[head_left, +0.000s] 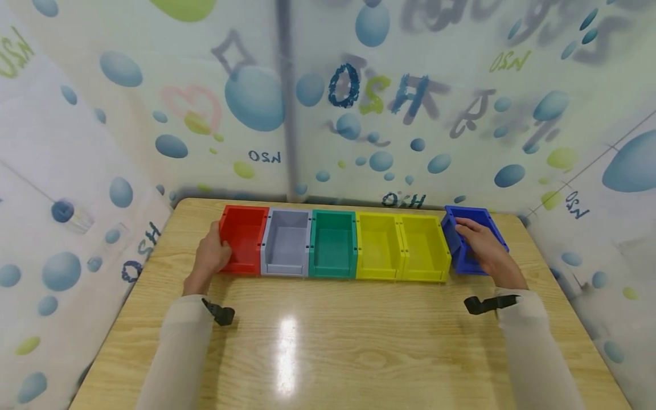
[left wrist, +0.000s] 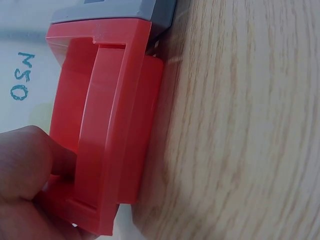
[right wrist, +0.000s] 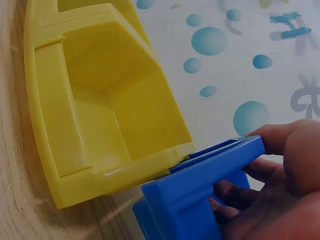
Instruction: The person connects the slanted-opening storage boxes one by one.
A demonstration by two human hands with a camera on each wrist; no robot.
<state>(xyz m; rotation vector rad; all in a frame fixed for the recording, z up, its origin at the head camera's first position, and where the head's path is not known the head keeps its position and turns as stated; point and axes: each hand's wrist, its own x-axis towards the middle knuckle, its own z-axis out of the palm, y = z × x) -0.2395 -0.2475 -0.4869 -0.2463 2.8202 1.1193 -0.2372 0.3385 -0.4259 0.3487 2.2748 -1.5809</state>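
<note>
My left hand (head_left: 211, 251) grips the left wall of a red plastic bin (head_left: 244, 242), its thumb inside the bin in the left wrist view. On the right, my right hand (head_left: 484, 245) holds a blue bin (head_left: 468, 216) by its left wall, fingers reaching inside. The blue bin sits slightly askew, a narrow gap from the rightmost yellow bin (head_left: 424, 245) in the head view; its rim overlaps the yellow rim in the right wrist view. Between the red and yellow bins stand a grey bin (head_left: 288, 242) and a green bin (head_left: 334, 242) in one row.
Another yellow bin (head_left: 379, 245) stands beside the green one. The row runs along the back of a wooden table (head_left: 359, 341). Directly behind rises a patterned wall covering (head_left: 328, 142), with side panels at left and right.
</note>
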